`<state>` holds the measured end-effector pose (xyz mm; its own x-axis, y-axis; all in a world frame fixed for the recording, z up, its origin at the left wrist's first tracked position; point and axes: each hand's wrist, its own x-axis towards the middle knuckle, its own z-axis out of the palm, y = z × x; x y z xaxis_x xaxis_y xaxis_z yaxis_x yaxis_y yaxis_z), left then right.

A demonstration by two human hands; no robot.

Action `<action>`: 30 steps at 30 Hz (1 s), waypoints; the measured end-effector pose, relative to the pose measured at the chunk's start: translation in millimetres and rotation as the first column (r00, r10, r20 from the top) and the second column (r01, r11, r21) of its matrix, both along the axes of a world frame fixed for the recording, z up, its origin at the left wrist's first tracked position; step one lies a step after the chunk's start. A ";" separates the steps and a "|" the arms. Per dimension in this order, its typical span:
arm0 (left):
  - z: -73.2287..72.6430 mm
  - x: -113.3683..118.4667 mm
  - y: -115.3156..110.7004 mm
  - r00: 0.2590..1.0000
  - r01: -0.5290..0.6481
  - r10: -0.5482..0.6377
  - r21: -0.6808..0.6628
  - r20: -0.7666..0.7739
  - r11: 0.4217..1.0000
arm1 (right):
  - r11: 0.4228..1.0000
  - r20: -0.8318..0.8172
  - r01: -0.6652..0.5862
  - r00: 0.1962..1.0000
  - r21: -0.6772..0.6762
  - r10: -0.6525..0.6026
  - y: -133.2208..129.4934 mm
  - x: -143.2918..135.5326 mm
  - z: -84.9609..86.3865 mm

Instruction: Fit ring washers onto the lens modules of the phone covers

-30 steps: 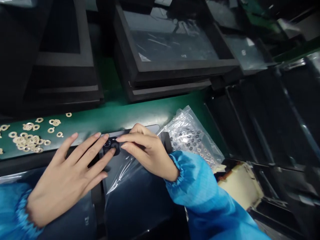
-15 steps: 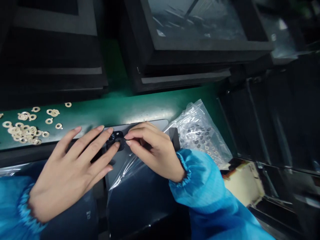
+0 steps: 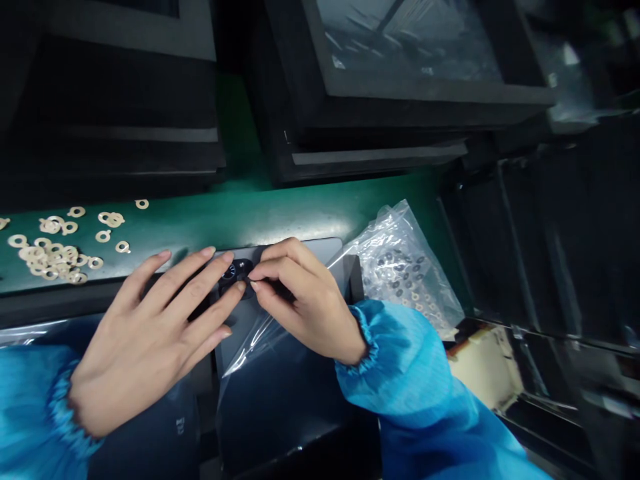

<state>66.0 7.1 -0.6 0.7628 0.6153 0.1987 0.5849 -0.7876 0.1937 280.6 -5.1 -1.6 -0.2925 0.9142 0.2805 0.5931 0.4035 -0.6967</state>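
A grey flat panel [image 3: 327, 250], like the back of a tablet, lies in a dark foam tray under both hands. Clear film [image 3: 250, 343], partly lifted, covers its lower part. Near its top edge is a black oval camera module [image 3: 243, 265] with a round lens. My left hand [image 3: 160, 327] lies spread over the panel's left side, a fingertip pressing on the module. Thumb and forefinger of my right hand [image 3: 305, 300] are pinched together at the module's right edge. Whatever sits between those fingertips is too small to make out.
Pale tabbed rings [image 3: 55, 257] lie scattered on the green bench [image 3: 240, 217] at left. A clear plastic bag [image 3: 405, 267] with black and pale rings lies to the right. Stacked black foam trays [image 3: 400, 110] stand behind. A cream-coloured container [image 3: 485, 370] is at lower right.
The whole view has shifted slightly, with the bench and hands appearing a little further right. Both hands stay at the camera module; my right fingertips remain pinched at its edge.
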 end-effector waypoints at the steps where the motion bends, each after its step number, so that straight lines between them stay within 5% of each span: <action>1: -0.2 -0.2 -0.4 1.000 0.000 0.000 -0.001 0.002 1.000 | 1.000 0.028 0.000 1.000 0.021 -0.001 0.0 -0.7 -0.5; 11: -0.5 0.0 -2.3 1.000 -0.002 0.002 0.002 -0.011 1.000 | 0.999 -0.082 0.020 0.996 -0.032 -0.023 1.5 -0.1 -3.6; 30: -0.6 0.7 -1.6 1.000 -0.005 0.005 0.000 -0.004 1.000 | 1.000 -0.029 0.016 0.999 0.019 -0.015 0.0 -2.0 -4.4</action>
<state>66.7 5.5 -1.2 0.7607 0.6189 0.1955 0.5893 -0.7849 0.1918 278.6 -5.0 -6.0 -0.2699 0.9130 0.3058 0.5794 0.4077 -0.7057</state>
